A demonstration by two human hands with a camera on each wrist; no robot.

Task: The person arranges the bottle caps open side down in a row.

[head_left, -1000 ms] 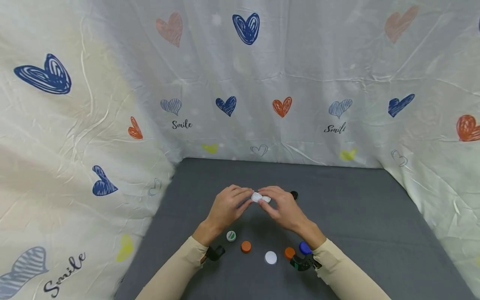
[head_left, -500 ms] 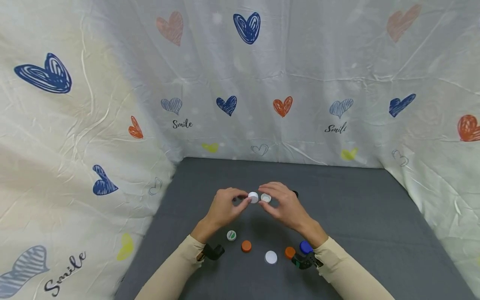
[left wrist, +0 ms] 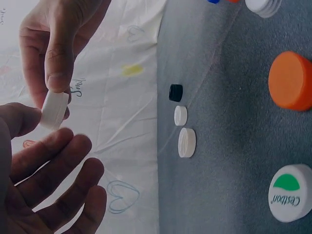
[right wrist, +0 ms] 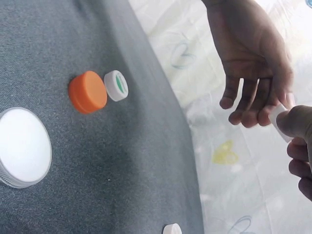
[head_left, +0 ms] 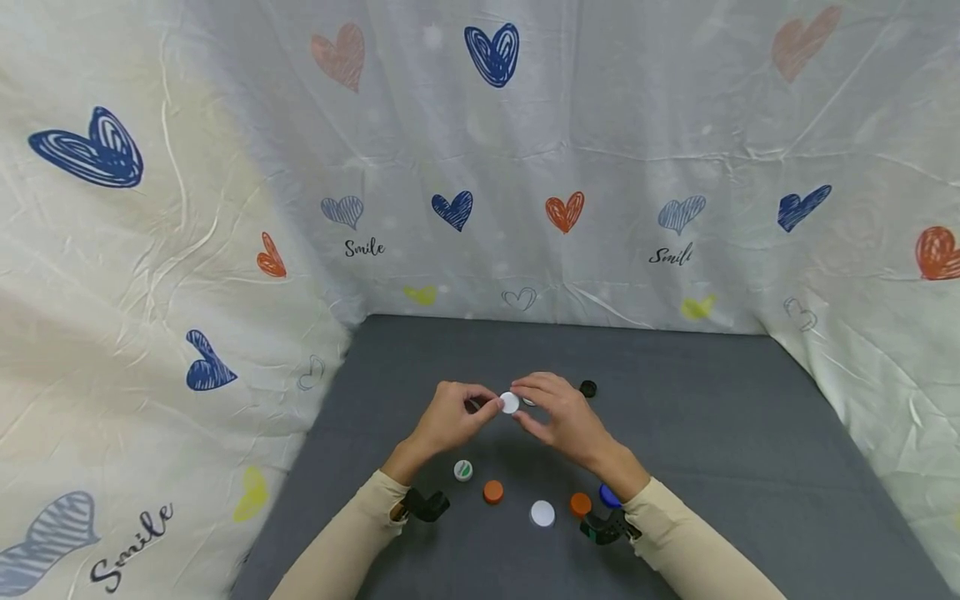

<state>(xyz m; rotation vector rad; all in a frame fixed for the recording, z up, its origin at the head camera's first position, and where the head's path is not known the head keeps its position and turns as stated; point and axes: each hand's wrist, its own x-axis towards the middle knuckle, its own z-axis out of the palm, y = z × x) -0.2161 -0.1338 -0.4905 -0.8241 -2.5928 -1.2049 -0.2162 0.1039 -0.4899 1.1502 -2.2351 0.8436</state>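
Note:
A small white bottle cap is held between both hands above the table. My left hand pinches its left edge between thumb and index finger; in the left wrist view the other fingers spread below. From the other side, my right hand grips the cap with thumb and fingertips. Beyond the hands, two white caps lie on the cloth, a smaller one and a larger one. A black cap sits beside them, just past the right hand.
Nearer the body lie a white cap with a green mark, an orange cap, a wide white lid, another orange cap and a blue cap partly behind the right wrist. A heart-printed curtain borders the grey table.
Half a second ago the right fingers stood apart from the held cap; now they have come left onto it. The held cap has turned and dropped slightly, and the black cap shows more fully.

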